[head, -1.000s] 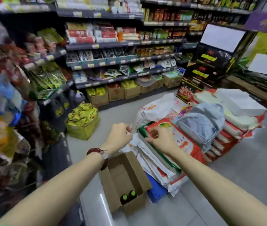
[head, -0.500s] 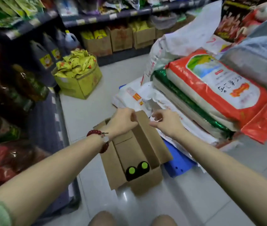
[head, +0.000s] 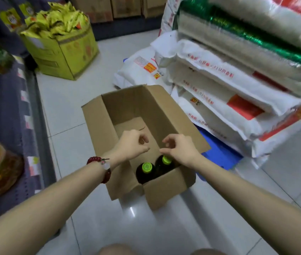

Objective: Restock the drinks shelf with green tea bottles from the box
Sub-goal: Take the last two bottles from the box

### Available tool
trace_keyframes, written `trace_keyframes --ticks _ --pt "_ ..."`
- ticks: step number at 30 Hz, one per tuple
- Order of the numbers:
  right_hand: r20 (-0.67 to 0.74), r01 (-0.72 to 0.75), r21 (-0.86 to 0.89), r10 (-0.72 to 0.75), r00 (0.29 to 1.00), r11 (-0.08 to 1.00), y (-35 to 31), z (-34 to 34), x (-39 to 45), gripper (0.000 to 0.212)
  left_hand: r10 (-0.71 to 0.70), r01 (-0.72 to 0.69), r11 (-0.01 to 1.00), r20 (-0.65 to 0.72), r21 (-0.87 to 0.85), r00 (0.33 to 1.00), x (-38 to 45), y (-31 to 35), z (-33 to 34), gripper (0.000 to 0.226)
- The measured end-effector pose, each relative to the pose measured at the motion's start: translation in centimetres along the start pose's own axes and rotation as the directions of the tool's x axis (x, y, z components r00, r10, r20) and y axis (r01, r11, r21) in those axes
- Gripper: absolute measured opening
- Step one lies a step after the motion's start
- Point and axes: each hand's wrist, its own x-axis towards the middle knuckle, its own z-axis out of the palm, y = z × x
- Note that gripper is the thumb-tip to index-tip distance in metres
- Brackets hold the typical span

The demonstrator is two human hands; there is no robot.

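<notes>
Two green tea bottles left, standing upright side by side in the near corner of the box [head: 98, 126]: the left bottle [head: 146, 172] with its lime cap fully in view, the right bottle [head: 165, 165] with its cap partly under the right hand. Dark bodies, most of each hidden by the cardboard wall, so fill level not visible; probably full and sealed, hence fairly heavy for their size, with stiff plastic shoulders and smooth, likely slippery sides. Best taken by the neck just under the cap, or round the shoulder once lifted clear, since the box walls leave little room for a grasp on the body. Rest of the box bare down to its cardboard floor, flaps standing open, set on the pale tiled floor [head: 68, 100] beside a stack of rice sacks [head: 228, 85]. Left hand [head: 132, 144] poised above the open box, fingers loosely curled, thumb and forefinger close together, holding nothing, not yet on the left cap. Right hand [head: 180, 148] just over the right cap, fingers bent downward in a claw, seemingly about to pinch; contact with the cap impossible to confirm. Both forearms stretched forward and down, wrists close together, a red bead bracelet [head: 101, 168] on the left wrist. Shelf edge [head: 33, 115] along the left.
</notes>
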Motion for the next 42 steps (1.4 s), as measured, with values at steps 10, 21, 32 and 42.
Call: trace_keyframes --ticks 10,21,32,42 --pt "0.013 0.018 -0.100 -0.017 1.000 0.995 2.4 2.3 -1.5 0.036 0.089 -0.087 0.996 0.103 -0.018 0.991 -2.3 -1.5 2.3 0.043" --pt "-0.101 0.030 0.048 -0.025 0.995 0.998 2.2 2.9 2.6 0.033 -0.024 0.030 0.990 -0.051 0.137 0.998 1.2 -2.1 2.8 0.036" --pt "-0.124 -0.087 0.352 0.139 0.983 0.932 3.5 4.8 5.2 0.035 -0.392 0.328 0.887 -0.154 -0.325 0.907 4.2 -1.3 5.0 0.051" --pt "-0.018 -0.135 0.505 0.167 0.986 0.853 4.2 5.8 5.4 0.022 -0.551 0.391 0.417 0.114 -0.821 0.827 5.1 -2.0 6.5 0.046"
